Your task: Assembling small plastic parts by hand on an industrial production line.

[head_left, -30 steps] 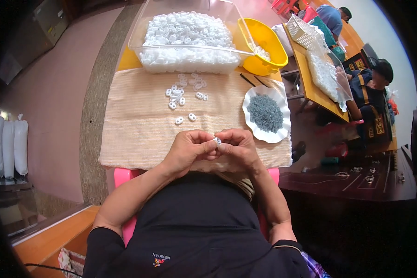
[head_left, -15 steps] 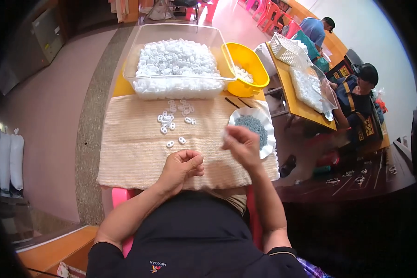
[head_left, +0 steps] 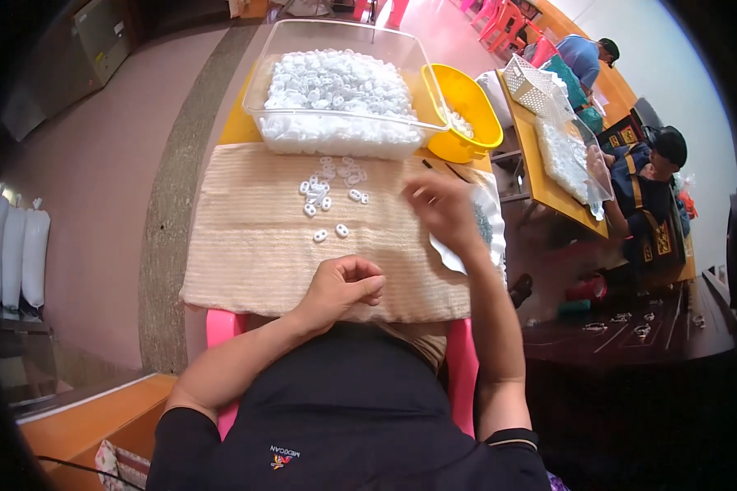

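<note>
Near the front edge of the mat (head_left: pixel 254 245), the left hand (head_left: pixel 344 286) rests with its fingers curled in on themselves; whether anything sits inside them cannot be told. Farther back and toward the right edge, the right hand (head_left: pixel 442 209) hangs blurred above the mat, fingers loosely spread and clamped on nothing that shows, just beside the white plate (head_left: pixel 487 213) that overhangs the mat's right edge. That plate carries a heap of small grey bits (head_left: pixel 485 227), partly hidden by the hand. The 2 hands are well apart. A scatter of small white pieces (head_left: pixel 332 184) lies on the mat toward its back edge, with 2 of them (head_left: pixel 330 233) lying nearer the front than the rest, between the cluster and the left hand. Beyond the back edge of the mat stands a clear tub (head_left: pixel 344 135) heaped with the same white pieces, and at its right a yellow bowl (head_left: pixel 467 106) holds a few more. Past the table's right side, 2 other people sit at another table (head_left: pixel 549 184).
</note>
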Tool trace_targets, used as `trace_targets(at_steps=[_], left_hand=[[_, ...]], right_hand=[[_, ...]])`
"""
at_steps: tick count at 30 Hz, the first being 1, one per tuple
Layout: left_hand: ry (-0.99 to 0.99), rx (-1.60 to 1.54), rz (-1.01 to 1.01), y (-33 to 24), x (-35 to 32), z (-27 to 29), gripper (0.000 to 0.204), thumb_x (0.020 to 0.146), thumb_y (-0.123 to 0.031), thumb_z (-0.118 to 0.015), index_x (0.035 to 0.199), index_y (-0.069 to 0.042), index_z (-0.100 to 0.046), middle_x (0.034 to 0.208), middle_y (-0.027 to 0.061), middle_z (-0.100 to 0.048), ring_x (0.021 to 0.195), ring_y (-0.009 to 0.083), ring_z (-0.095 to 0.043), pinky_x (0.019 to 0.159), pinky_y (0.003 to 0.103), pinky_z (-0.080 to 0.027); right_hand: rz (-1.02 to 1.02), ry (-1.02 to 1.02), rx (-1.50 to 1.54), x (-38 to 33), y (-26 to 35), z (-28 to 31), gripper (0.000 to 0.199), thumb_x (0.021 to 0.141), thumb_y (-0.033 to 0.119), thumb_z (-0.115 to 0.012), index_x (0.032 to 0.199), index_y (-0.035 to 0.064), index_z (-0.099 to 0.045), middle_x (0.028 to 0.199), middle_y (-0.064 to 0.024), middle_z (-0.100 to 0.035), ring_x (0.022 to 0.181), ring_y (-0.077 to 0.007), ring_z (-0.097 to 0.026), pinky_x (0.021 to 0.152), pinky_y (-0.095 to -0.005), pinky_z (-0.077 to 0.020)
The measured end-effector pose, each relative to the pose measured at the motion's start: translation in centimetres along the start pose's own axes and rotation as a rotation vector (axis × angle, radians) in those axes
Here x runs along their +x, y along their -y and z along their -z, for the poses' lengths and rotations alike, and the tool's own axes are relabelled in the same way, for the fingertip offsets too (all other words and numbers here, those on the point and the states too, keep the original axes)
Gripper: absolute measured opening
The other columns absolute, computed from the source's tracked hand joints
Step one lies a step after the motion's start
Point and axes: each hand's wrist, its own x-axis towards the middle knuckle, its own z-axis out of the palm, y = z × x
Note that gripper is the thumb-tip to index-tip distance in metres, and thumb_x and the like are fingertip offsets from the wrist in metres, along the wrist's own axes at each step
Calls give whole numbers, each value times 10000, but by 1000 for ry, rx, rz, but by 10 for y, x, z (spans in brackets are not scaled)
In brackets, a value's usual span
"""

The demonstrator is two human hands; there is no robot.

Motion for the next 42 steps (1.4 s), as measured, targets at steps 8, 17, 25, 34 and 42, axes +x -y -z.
trace_targets(at_steps=[8,17,25,34,42], left_hand=[[84,145,7,0,1,-2,132,891,-76,-672,973,18,-628,817,51,-653,732,104,-622,674,238,-529],[99,184,37,0,-1,-3,135,895,-87,-668,982,10,-634,827,40,-653,742,93,-623,668,236,-534],[102,151,10,2,0,-2,129,896,-89,-671,982,0,-634,826,32,-650,738,91,-619,686,231,-528],[-20,-89,68,2,1,1,135,934,-144,-632,984,-19,-623,858,46,-649,755,113,-628,713,261,-552],[-50,-308,64,-4,1,1,206,985,-227,-545,1061,-49,-615,994,56,-659,886,138,-631,798,297,-542]], right_hand=[[8,238,-109,-13,11,-59,173,791,87,-694,949,16,-693,889,-155,-680,750,-305,-660,667,-369,-517],[-161,88,-387,-4,-5,-63,239,818,157,-639,1037,65,-671,974,-150,-662,892,-371,-638,787,-452,-501],[-197,156,-394,1,-10,-69,198,867,225,-612,977,85,-697,993,-149,-656,874,-370,-637,778,-465,-504],[-170,29,6,-32,-5,-55,87,854,75,-629,893,5,-664,842,-164,-653,742,-316,-641,658,-375,-499],[213,-81,-92,-76,34,-52,159,784,-21,-696,924,15,-632,853,-127,-636,735,-274,-652,607,-340,-519]])
